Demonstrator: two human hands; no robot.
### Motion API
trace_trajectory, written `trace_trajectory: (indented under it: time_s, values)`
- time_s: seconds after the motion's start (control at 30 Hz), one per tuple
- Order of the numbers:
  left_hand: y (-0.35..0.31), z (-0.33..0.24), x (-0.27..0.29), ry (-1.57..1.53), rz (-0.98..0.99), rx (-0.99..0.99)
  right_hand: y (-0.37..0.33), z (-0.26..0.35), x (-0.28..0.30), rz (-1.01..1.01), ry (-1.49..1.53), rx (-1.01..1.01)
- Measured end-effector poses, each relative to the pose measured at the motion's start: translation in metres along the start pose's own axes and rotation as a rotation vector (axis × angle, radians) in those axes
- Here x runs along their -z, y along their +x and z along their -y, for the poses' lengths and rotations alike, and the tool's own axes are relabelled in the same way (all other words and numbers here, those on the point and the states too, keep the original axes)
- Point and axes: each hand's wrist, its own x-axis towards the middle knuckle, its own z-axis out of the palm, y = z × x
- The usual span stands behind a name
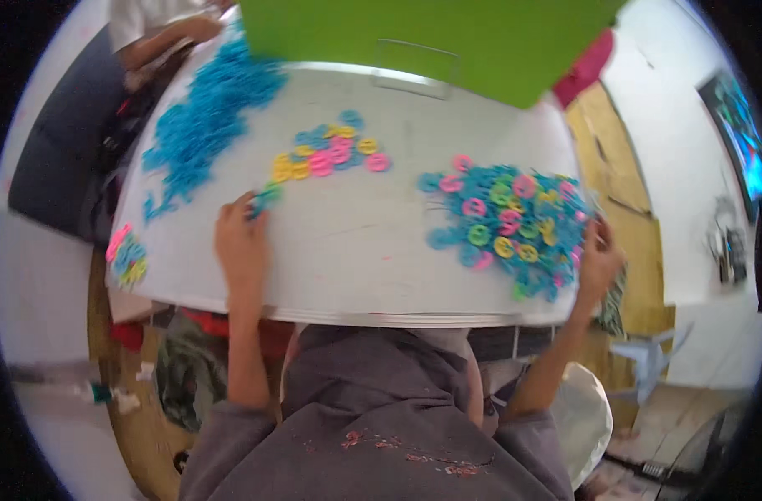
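Note:
My left hand point(242, 242) reaches over the white tabletop. Its fingertips are pinched on a small blue-green piece point(266, 197), blurred, at the near end of a loose group of round face-like discs point(321, 160) in yellow, pink and blue. My right hand point(600, 263) is at the table's right edge. Its fingers curl against the side of a big mixed pile of discs point(508, 224), mostly blue with pink, yellow and green among them. Whatever those fingers hold is too blurred to make out.
A heap of thin blue pieces point(206, 113) covers the table's far left. A small cluster of mixed discs point(128, 257) lies by the near left corner. An upright green panel point(431, 37) stands at the far side. Another person's hand point(199, 30) is at the far left.

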Motion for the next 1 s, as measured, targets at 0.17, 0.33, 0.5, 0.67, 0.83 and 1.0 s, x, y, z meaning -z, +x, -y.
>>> trace_trajectory:
  time_s: [0.17,0.33,0.5,0.67,0.83,1.0]
  values:
    - [-0.009,-0.014,0.016,-0.037,-0.09,0.08,-0.016,0.021,-0.013,0.06,-0.067,0.007]
    - [-0.013,-0.036,0.021,-0.325,-0.119,0.055,-0.026,0.021,-0.005,-0.129,0.035,0.066]
    - [-0.038,-0.102,-0.001,-0.565,0.175,-0.293,-0.093,0.119,-0.022,0.169,0.486,0.106]
    - [-0.047,-0.128,-0.01,-0.571,0.295,-0.534,-0.129,0.16,-0.078,0.812,0.725,-0.021]
    - [0.005,-0.105,-0.037,-0.361,0.312,-0.427,-0.127,0.149,-0.09,0.683,0.712,-0.202]
    - [0.055,-0.089,-0.096,-0.024,0.295,-0.643,-0.13,0.135,-0.102,0.684,0.696,-0.236]
